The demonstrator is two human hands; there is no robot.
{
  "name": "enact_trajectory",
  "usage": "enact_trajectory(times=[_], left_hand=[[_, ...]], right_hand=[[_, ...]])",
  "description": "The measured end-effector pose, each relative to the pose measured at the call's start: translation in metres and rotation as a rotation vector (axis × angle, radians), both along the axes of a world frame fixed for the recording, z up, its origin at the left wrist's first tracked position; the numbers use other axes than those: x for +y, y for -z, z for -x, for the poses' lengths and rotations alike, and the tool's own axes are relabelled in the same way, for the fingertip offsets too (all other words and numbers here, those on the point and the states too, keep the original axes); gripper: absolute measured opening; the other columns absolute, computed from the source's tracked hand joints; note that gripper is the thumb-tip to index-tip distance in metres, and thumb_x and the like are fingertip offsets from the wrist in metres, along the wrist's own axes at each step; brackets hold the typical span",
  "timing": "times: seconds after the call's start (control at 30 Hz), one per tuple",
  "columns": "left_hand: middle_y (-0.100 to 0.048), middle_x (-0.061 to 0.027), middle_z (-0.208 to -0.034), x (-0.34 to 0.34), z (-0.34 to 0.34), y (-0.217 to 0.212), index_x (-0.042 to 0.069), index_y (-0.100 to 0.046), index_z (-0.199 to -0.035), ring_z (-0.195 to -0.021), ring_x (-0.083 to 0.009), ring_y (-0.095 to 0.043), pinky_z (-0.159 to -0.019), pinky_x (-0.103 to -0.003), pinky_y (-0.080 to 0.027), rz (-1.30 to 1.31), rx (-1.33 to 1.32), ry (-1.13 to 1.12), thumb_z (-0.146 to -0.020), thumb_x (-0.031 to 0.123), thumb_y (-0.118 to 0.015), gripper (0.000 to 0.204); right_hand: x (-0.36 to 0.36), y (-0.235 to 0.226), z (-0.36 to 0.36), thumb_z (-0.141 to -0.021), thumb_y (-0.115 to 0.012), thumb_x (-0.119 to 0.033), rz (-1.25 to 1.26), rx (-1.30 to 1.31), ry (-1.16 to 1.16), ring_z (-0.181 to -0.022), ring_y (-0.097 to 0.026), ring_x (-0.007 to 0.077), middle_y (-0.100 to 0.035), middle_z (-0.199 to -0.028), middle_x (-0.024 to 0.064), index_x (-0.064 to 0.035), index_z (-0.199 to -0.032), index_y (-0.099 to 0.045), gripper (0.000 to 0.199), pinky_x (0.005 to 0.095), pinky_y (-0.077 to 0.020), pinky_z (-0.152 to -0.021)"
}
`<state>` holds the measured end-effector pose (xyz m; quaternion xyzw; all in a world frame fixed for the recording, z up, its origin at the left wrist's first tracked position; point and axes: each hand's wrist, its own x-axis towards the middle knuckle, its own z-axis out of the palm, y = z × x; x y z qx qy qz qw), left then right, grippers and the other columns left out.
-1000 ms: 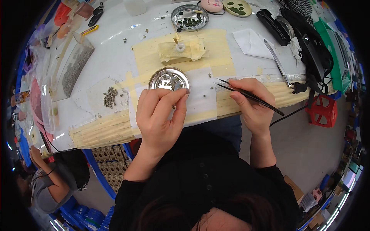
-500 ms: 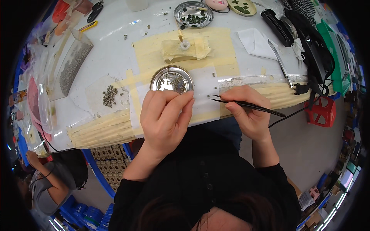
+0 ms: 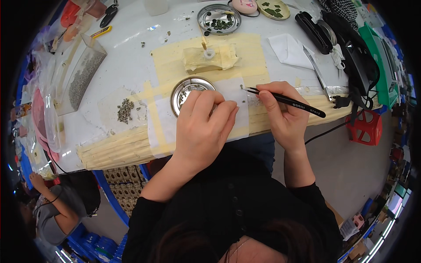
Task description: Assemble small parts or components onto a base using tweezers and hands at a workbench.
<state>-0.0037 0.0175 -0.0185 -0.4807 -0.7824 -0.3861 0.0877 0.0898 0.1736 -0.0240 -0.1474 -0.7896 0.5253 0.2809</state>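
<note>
My right hand [image 3: 284,109] grips black tweezers [image 3: 294,102], whose thin tips point left. Close to those tips, a tiny metal part [image 3: 241,87] lies on the white sheet [image 3: 230,90], and another small part [image 3: 244,101] rests a little nearer to me. My left hand [image 3: 202,127] is closed, thumb and fingertips pinched together over the sheet; whatever they may hold is too small to make out. Behind that hand, a round metal dish [image 3: 175,97] with small metal parts is partly covered.
A loose pile of metal parts [image 3: 125,110] lies left of the dish. Beyond it stands a clear bag of grey parts [image 3: 83,74]. Ahead are a taped block [image 3: 197,61] with a tiny cup [image 3: 209,53] and a dish of dark green pieces [image 3: 219,31]. A person's arm [image 3: 57,206] shows at lower left.
My right hand has turned and moved the tweezers' tips forward and right, close to the tiny part. My left hand has shifted right and nearer, off the dish's near right rim.
</note>
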Motion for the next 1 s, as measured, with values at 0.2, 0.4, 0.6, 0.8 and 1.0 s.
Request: enact_trajectory(times=[0.2, 0.4, 0.6, 0.8, 1.0], left_hand=[[-0.052, -0.0055, -0.081, -0.001, 0.006, 0.0, 0.004, -0.064, -0.086, -0.073, -0.0228, -0.049, -0.062, -0.033, -0.042, 0.004, 0.008, -0.003, -0.072, 0.003, -0.072, 0.016], [-0.053, -0.0061, -0.081, 0.0, 0.004, 0.001, 0.003, -0.065, -0.09, -0.072, -0.023, -0.05, -0.062, -0.034, -0.043, -0.032, -0.015, -0.003, -0.072, 0.002, -0.072, 0.019], [-0.054, -0.0061, -0.079, -0.003, 0.005, 0.0, 0.003, -0.067, -0.089, -0.07, -0.023, -0.051, -0.059, -0.033, -0.042, -0.081, -0.066, -0.036, -0.07, -0.001, -0.074, 0.02], [-0.054, -0.0062, -0.076, 0.001, 0.003, -0.001, 0.003, -0.066, -0.089, -0.069, -0.022, -0.052, -0.059, -0.032, -0.042, -0.155, -0.193, -0.057, -0.07, 0.0, -0.075, 0.021], [-0.064, -0.0059, -0.082, -0.002, -0.002, -0.016, 0.0, -0.067, -0.097, -0.071, -0.0113, -0.056, -0.062, -0.025, -0.044, -0.289, -0.766, -0.02, -0.082, 0.004, -0.07, 0.016]], right_hand=[[-0.001, 0.002, 0.007, -0.087, -0.067, -0.009, -0.065, 0.0, 0.036, -0.07, -0.061, 0.0159, -0.065, -0.08, 0.0084, 0.0022, -0.089, -0.065, 0.012, 0.0256, -0.0491, -0.064], [0.0, 0.003, 0.006, -0.09, -0.062, -0.003, -0.08, -0.044, 0.002, -0.075, -0.064, 0.0119, -0.065, -0.084, 0.008, 0.0053, -0.094, -0.065, 0.01, 0.0219, -0.0487, -0.069], [0.0, 0.002, 0.006, -0.091, -0.061, -0.004, -0.1, -0.068, -0.012, -0.076, -0.064, 0.012, -0.065, -0.084, 0.0081, 0.0053, -0.094, -0.064, 0.01, 0.0219, -0.0488, -0.069], [-0.004, -0.003, 0.006, -0.086, -0.066, -0.004, -0.012, 0.094, 0.05, -0.07, -0.061, 0.0159, -0.065, -0.08, 0.01, 0.003, -0.089, -0.066, 0.007, 0.025, -0.0479, -0.064], [-0.011, -0.026, 0.003, -0.082, -0.069, -0.001, -0.184, 0.252, -0.058, -0.07, -0.062, 0.0201, -0.067, -0.082, 0.011, 0.0022, -0.092, -0.066, 0.011, 0.0268, -0.0492, -0.063]])
